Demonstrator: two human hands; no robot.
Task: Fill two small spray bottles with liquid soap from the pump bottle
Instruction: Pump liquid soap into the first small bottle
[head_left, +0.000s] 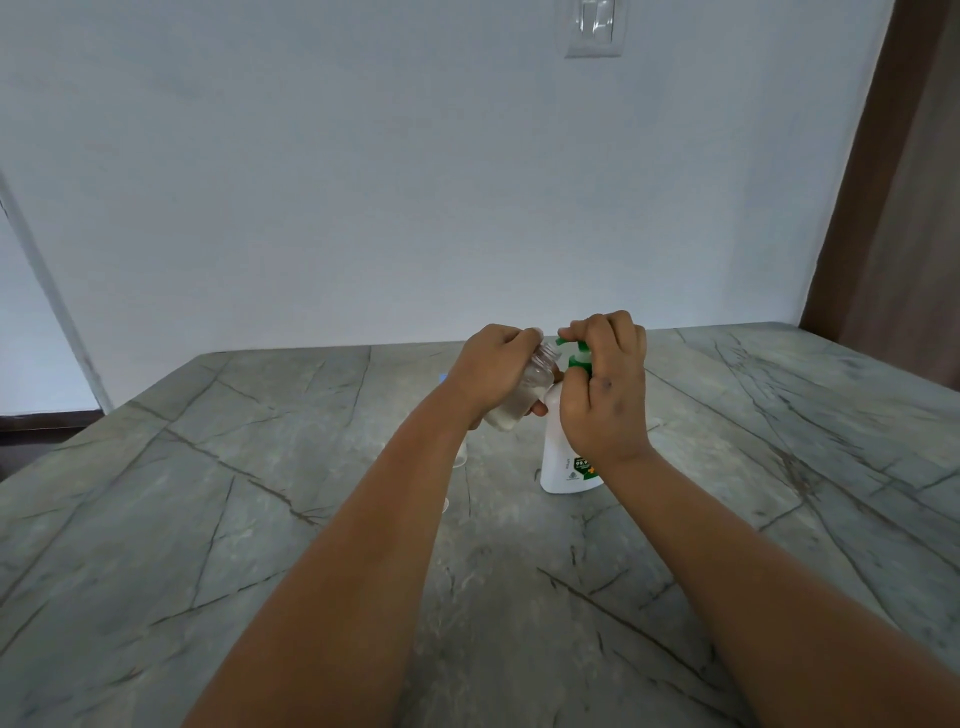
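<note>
Left forearm hides most of what sits on the desk (260, 493) behind it: a clear rim and a blue corner show, neither identifiable. One spray bottle (524, 392) visible, uncapped and tilted, whitish liquid at its bottom; left hand (488, 371) grips it, neck toward the green nozzle at 3 o'clock. One white pump bottle (558, 452) upright at desk centre; label mostly covered, only "99.9" legible. Right hand (605, 387) curls over the pump head.
</note>
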